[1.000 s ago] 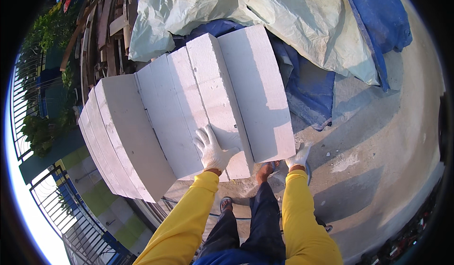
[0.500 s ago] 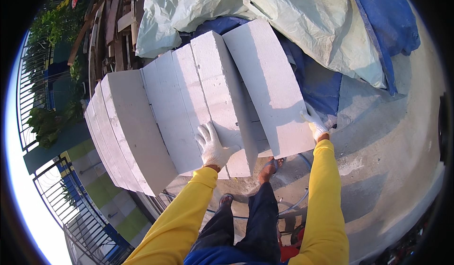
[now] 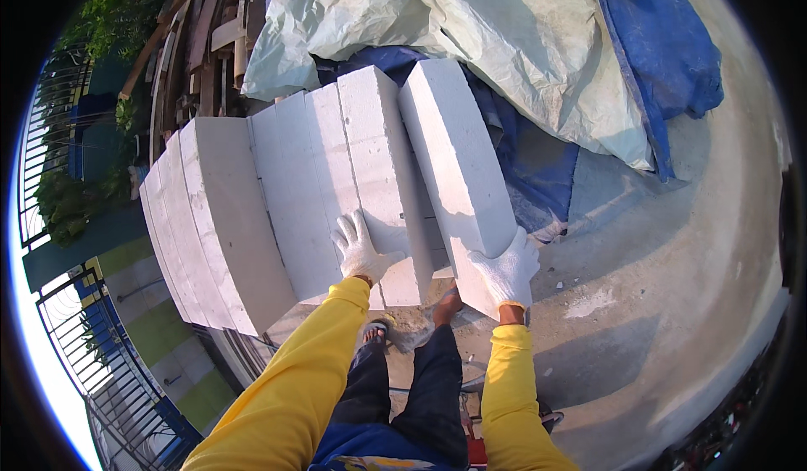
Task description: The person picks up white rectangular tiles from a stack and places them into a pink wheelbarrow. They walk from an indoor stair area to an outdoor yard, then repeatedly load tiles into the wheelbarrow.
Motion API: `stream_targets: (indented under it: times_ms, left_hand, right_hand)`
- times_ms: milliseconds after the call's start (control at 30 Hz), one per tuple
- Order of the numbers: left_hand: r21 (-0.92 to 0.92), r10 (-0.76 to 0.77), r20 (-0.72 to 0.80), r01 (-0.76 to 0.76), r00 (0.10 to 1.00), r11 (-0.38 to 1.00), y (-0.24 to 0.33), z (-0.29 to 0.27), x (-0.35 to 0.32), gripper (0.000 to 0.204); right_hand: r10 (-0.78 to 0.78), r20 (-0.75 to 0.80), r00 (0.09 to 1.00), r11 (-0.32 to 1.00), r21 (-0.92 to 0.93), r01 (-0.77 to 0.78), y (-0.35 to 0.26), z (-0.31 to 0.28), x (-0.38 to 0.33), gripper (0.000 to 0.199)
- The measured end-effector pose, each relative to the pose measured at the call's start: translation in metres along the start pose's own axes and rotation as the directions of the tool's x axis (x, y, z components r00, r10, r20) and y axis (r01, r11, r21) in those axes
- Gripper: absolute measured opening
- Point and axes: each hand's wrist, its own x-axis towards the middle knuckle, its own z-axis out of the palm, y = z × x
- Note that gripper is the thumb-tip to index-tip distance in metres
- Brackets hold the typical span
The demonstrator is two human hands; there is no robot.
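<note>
Right hand [image 3: 507, 271], gloved, grips the near end of the tilted white block [image 3: 458, 164]; left hand [image 3: 363, 248] lies spread on the stack [image 3: 277, 202]. I'd worry the block slips onto that sandalled foot [image 3: 444, 305] below.

One view only, from a head-worn fisheye cam, left of a pair, aimed steeply down and fwd. The person's own yellow sleeves and legs are seen entering from the bottom edge, so the cam sits directly above them. Close range: the gloved left hand [image 3: 360, 248] and right hand [image 3: 507, 269] are framed near centre, on the white blocks [image 3: 336, 177]. Straight edges are bent toward the rim; corners are blacked out. The concrete floor [image 3: 656, 286] is taken in at right, railings [image 3: 92, 362] far below at left. No 2nd view, so no overlap.
</note>
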Motion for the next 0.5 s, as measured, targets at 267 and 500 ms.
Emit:
stream_targets:
  times_ms: [267, 500]
  left_hand:
    - [-0.029, 0.029, -0.026, -0.029, 0.999, 0.999, 0.012, 0.001, 0.009, 0.148]
    - [-0.055, 0.033, -0.02, -0.034, 0.999, 0.998, -0.002, 0.002, -0.003, 0.148]
  right_hand:
    - [-0.083, -0.127, 0.988, 0.965, -0.258, 0.048, 0.035, 0.034, -0.033, 0.099]
    - [-0.218, -0.109, 0.97, 0.935, -0.306, 0.176, -0.008, 0.04, -0.009, 0.135]
